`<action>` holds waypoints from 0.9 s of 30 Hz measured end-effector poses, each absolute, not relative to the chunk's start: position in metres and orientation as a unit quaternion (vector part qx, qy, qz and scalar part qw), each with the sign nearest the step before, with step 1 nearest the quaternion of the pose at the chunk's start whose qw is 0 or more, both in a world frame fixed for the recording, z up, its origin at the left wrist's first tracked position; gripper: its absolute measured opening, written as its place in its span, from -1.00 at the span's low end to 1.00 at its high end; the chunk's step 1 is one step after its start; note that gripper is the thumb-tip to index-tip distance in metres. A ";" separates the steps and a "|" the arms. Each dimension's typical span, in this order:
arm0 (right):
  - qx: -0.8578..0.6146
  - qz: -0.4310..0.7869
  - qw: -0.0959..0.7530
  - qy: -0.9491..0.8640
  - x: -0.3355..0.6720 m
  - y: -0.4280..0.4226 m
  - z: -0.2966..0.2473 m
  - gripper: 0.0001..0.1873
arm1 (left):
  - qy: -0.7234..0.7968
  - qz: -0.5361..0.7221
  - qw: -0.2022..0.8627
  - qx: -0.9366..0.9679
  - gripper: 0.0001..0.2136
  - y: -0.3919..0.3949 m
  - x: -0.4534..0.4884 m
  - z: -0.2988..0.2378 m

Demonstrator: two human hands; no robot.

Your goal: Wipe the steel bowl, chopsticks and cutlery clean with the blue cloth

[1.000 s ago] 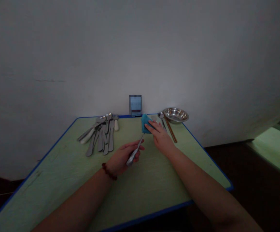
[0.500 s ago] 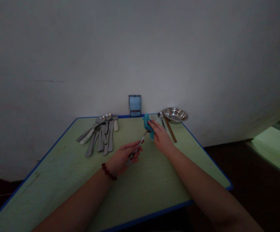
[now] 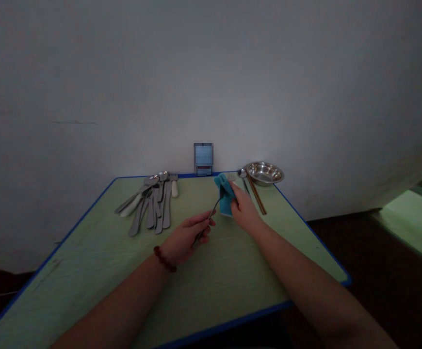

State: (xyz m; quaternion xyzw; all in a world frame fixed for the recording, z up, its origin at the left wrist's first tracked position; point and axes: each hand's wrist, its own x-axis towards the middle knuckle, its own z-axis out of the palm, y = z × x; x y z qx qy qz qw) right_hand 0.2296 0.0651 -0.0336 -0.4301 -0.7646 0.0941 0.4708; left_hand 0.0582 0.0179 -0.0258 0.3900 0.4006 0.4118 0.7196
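Observation:
My left hand (image 3: pixel 188 236) is closed round the handle of a metal utensil (image 3: pixel 211 216) that slants up and to the right. Its far end is buried in a blue cloth (image 3: pixel 225 195), so I cannot tell whether it is a spoon or a fork. My right hand (image 3: pixel 243 209) grips that cloth and folds it over the utensil's end, a little above the green table (image 3: pixel 98 261). A dark red bead bracelet (image 3: pixel 163 259) sits on my left wrist.
A pile of several metal utensils (image 3: pixel 152 203) lies at the table's back left. At the back right stand a steel bowl (image 3: pixel 265 172), a spoon (image 3: pixel 243 176) and brown chopsticks (image 3: pixel 257 196). A small blurred card (image 3: pixel 203 158) leans on the grey wall.
My right hand has lifted the blue cloth off the table and wrapped it round the utensil's end. My left hand has tilted the utensil up into the cloth.

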 end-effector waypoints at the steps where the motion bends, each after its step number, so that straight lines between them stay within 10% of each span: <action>1: -0.435 0.102 0.472 -0.760 0.229 0.065 -0.033 -0.40 | 0.405 0.412 0.716 0.392 -0.71 0.018 0.058 -0.026; 27: -0.484 0.177 0.469 -0.717 0.224 0.061 -0.029 -0.46 | 0.443 0.406 0.702 0.383 -0.59 0.017 0.060 -0.024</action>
